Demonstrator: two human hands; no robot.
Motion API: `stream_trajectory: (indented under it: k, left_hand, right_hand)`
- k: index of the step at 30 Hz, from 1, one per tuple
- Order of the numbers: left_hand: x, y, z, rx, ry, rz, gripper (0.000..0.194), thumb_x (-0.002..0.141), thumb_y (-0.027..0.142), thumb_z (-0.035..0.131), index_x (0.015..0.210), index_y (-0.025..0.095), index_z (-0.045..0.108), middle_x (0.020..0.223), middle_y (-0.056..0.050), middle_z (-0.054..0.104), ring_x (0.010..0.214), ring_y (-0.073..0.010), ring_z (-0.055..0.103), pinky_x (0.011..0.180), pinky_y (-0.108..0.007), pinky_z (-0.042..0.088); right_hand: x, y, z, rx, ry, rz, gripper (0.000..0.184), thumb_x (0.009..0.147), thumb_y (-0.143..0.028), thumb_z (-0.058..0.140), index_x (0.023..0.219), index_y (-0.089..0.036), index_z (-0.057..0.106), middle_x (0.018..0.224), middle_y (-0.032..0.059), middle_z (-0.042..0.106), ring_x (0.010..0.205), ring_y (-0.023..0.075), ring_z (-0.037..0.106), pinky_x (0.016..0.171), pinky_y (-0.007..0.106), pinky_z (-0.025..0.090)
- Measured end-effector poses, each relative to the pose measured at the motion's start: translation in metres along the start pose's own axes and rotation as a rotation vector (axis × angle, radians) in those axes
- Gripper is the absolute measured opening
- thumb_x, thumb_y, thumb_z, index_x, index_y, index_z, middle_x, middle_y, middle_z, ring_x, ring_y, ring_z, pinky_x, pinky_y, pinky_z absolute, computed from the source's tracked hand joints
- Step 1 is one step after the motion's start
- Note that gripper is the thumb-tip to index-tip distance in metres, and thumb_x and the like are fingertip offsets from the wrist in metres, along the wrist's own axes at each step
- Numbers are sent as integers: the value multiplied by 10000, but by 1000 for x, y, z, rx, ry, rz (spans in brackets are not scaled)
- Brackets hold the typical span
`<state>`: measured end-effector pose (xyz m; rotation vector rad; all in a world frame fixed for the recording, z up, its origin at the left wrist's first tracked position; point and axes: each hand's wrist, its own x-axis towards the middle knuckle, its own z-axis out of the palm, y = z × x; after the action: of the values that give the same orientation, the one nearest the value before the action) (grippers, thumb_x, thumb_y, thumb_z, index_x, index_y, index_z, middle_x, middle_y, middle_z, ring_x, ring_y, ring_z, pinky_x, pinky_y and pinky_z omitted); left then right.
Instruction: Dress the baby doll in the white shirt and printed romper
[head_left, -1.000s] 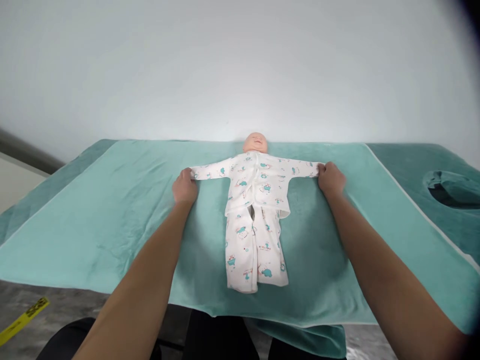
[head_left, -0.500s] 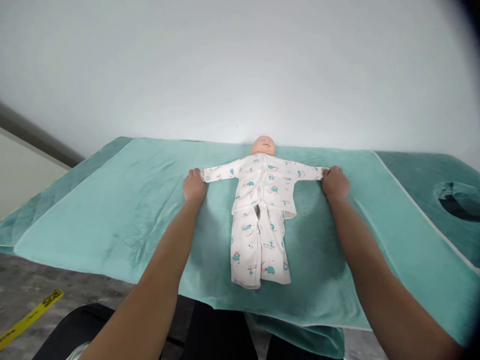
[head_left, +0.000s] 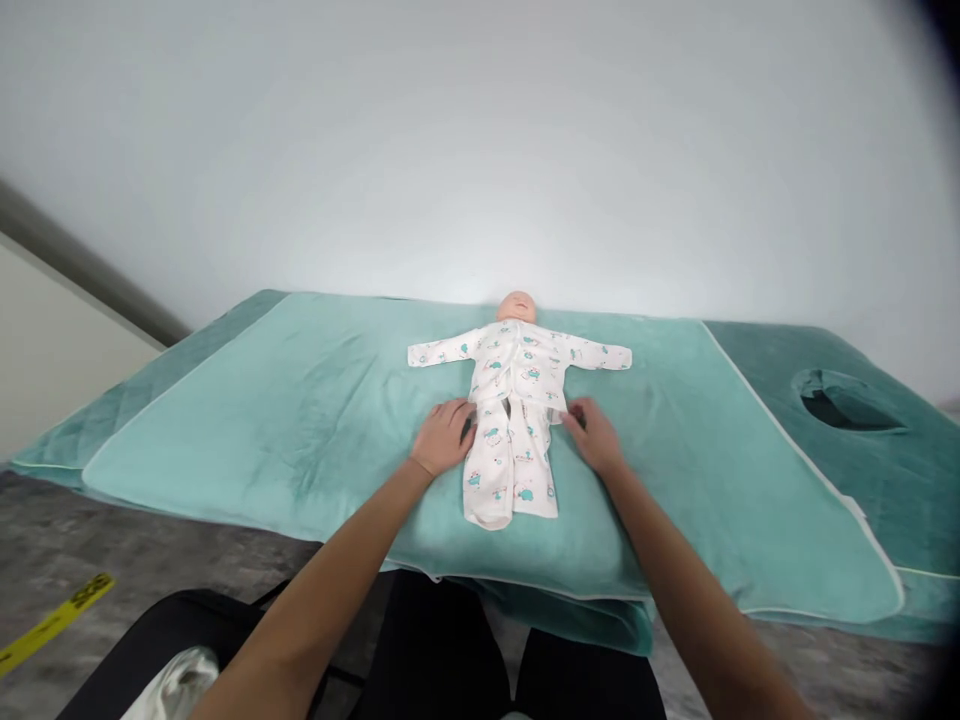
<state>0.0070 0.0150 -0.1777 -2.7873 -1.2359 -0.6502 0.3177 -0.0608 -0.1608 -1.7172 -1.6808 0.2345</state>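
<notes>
A baby doll (head_left: 517, 307) lies on its back, dressed in a white printed shirt (head_left: 517, 365) with both sleeves spread sideways. Below the shirt are matching white trousers (head_left: 495, 470), legs pointing toward me. My left hand (head_left: 445, 437) is beside the trousers' waist, thumb and fingers apart, fingertips touching the cloth near the shirt's lower left corner. At the opposite lower corner, my right hand (head_left: 595, 433) has its thumb and finger closed at the shirt's hem. The fingertips there are small and slightly blurred.
A light green cover (head_left: 315, 400) lies over a darker green padded bed (head_left: 765, 350) against a white wall (head_left: 480, 150). On the right, the bed has an oval hole (head_left: 847, 408). A black seat with white cloth (head_left: 180, 685) on it stands at lower left, near yellow floor tape (head_left: 56, 622).
Both hands have let go of the sleeve cuffs and moved inward and down to the shirt's lower hem. The sleeves stay spread. My view has shifted slightly back.
</notes>
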Motion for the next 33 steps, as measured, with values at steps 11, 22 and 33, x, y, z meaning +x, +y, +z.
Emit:
stream_trajectory:
  k: [11, 22, 33]
  left_hand:
    - [4, 12, -5, 100, 38, -55, 272, 998, 238, 399, 1086, 183, 651, 1148, -145, 678, 1028, -260, 655, 872, -425, 499]
    - [23, 39, -7, -113, 288, -144, 285, 945, 348, 543, 1182, 220, 636, 1352, -149, 554, 1284, -285, 519, 1085, -464, 429]
    - [58, 75, -24, -138, 285, -182, 154, 960, 216, 495, 1009, 186, 638, 1389, -146, 523, 1284, -300, 494, 1045, -485, 445]
  right_hand:
    - [-10, 9, 17, -102, 3, 55, 246, 952, -345, 415, 772, -226, 533, 857, 47, 599, 801, 209, 555, 669, 308, 354]
    - [-13, -6, 12, 11, 42, 205, 361, 912, -555, 479, 962, -221, 604, 814, 27, 644, 697, 196, 552, 628, 303, 344]
    - [-13, 9, 19, 37, 76, 188, 342, 914, -517, 485, 939, -210, 632, 825, 26, 658, 715, 180, 553, 652, 293, 354]
